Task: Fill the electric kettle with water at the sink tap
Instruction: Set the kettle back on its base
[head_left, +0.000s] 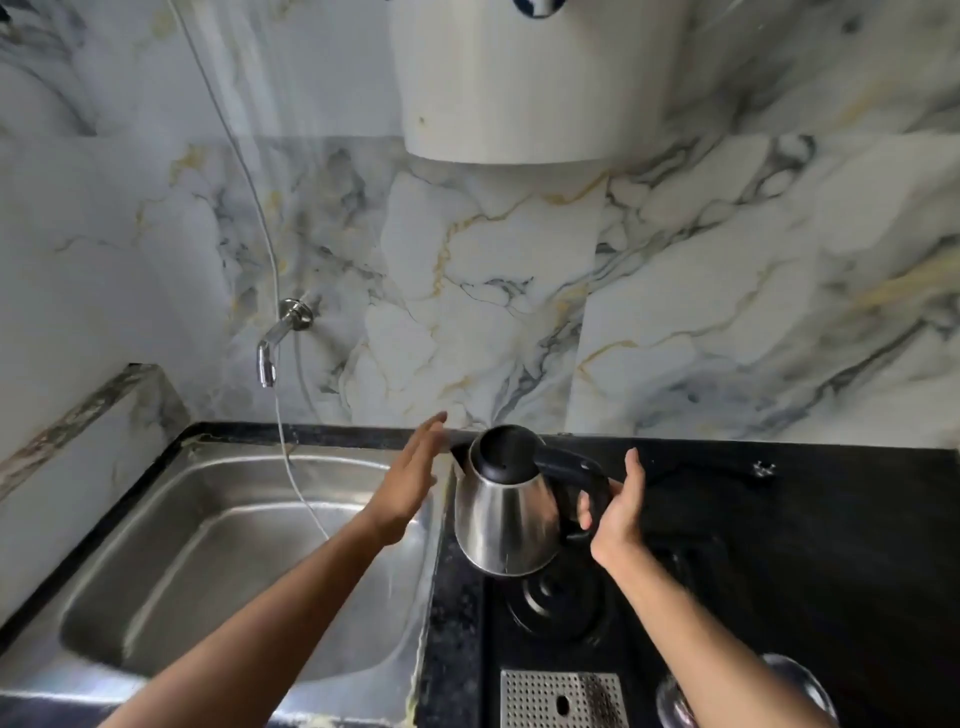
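Marbled white and grey wall tiles (519, 270) with gold veins back a black speckled stone counter (831, 545), and a stainless steel sink basin (171, 561) is set into its left part. From the head camera, the right hand (615, 512) is wrapped around the black handle of the stainless steel electric kettle with a black lid (506, 512), holding it tilted and lifted just above its round black power base (556, 603), which sits on the counter beside the sink. The lid looks closed. The left hand (415, 478) is flat and empty, fingers spread, hovering over the sink's right edge just beside the kettle without touching it. A chrome wall tap (275, 343) juts from the tiles above the far left of the basin, well apart from the kettle; no water can be seen running from it. A thin hose (244, 171) hangs down the wall past the tap. By the look of it, the step in hand is carrying the kettle from base to sink. Next, the lid must be opened, probably by the free left hand, the kettle's mouth brought under the spout, and the tap turned on.
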